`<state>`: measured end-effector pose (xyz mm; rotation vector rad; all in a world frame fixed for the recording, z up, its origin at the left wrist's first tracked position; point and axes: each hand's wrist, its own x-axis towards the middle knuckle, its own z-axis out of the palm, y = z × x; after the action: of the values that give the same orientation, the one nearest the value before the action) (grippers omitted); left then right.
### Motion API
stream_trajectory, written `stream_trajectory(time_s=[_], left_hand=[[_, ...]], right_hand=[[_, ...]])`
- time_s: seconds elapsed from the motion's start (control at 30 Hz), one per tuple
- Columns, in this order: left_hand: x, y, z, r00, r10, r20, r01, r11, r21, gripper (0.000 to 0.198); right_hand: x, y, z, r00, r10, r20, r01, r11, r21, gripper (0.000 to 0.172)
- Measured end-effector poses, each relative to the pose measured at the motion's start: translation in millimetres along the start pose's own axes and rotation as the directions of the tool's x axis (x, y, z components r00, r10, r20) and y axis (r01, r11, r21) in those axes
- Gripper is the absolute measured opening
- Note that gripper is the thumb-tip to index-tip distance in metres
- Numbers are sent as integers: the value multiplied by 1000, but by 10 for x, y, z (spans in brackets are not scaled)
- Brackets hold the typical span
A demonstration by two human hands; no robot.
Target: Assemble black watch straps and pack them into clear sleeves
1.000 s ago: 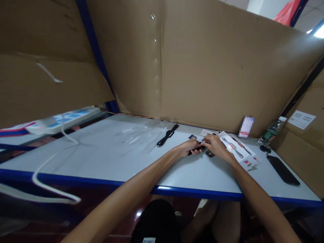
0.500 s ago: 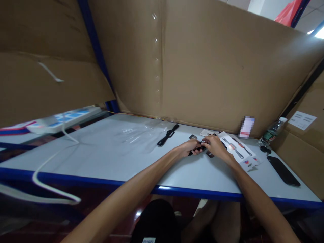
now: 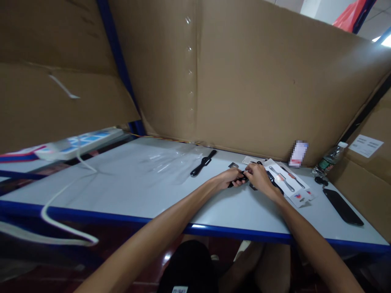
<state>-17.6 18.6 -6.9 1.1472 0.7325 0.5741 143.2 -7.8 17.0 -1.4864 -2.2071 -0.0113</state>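
Note:
My left hand [image 3: 232, 177] is closed around a black handled tool [image 3: 231, 184], mostly hidden by the fingers. Right against it, my right hand [image 3: 255, 175] pinches at the tool's upper end; whether a small part sits between its fingertips I cannot tell. A similar black tool [image 3: 203, 163], long and flat like a scraper, lies to the left of my hands. Another black tool [image 3: 276, 184] shows beside my right wrist. A small dark flat piece [image 3: 233, 165] lies just beyond my left hand. White packaging [image 3: 285, 179] printed with pictures of such tools lies to the right.
Clear plastic wrapping [image 3: 171, 160] is spread on the left half of the white table [image 3: 122, 191]. A water bottle [image 3: 330, 159], small black round items [image 3: 320, 180] and a black phone-like slab [image 3: 342, 206] are at the right. Cardboard walls [image 3: 244, 81] enclose the table; a white cable [image 3: 61, 228] hangs at left.
My right hand and wrist have shifted slightly, so more of the black tool beside the wrist shows. Both hands stay together at the held tool.

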Motion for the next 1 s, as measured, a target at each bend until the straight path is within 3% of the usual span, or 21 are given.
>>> stream_trajectory(time_s=[0.13,0.53,0.83,1.0], left_hand=[[-20,13,18,1000,4,-9,-4,1000,25,12],[-19,10,21,1000,15,21,-16,998,60,11],[-37,23,32,1000,6,20,-8,996,92,12],[-43,18,28,1000,8,13,-10,995,99,12]], right_hand=[[-8,-23,-7,999,-52,14,52,998,-23,18],[6,10,6,989,-145,1,145,989,-42,19],[59,3,83,994,103,-28,-96,978,187,13],[48,-46,70,985,166,-47,-160,980,118,13]])
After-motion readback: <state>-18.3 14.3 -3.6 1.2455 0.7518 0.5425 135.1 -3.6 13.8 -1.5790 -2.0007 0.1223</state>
